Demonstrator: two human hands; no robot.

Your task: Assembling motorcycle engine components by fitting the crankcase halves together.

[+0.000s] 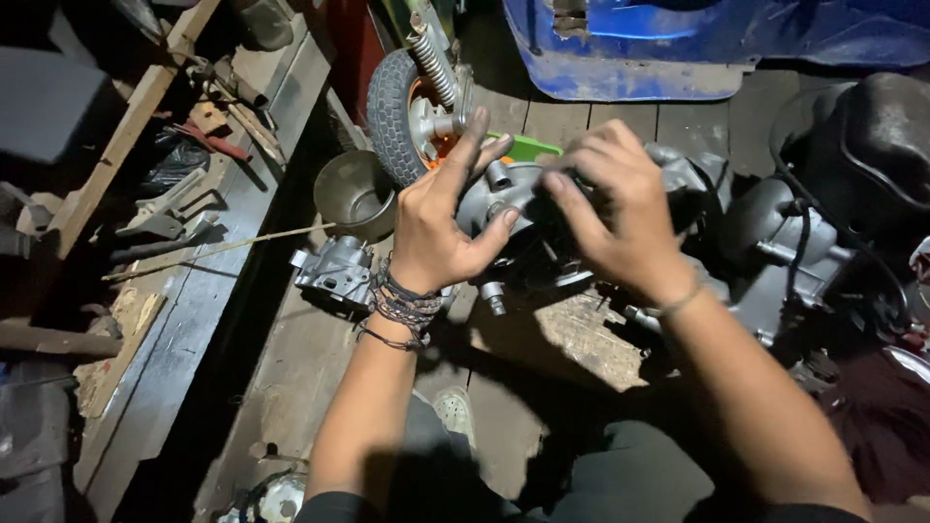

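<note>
A grey metal engine casing (523, 208) rests on the wooden floor in front of me. My left hand (441, 218) presses against its left side, thumb on the casing face and fingers spread upward. My right hand (615, 208) lies over the top of the casing, fingers curled down onto it. Cord bracelets wrap my left wrist; a thin band circles the right. Much of the casing is hidden under both hands.
A smaller metal engine part (334, 271) lies left of the casing, beside a round metal bowl (354, 194). A small wheel with a spring shock (412, 107) stands behind. A dark engine block (823, 223) sits right. Tools clutter a wooden shelf (184, 174) at left.
</note>
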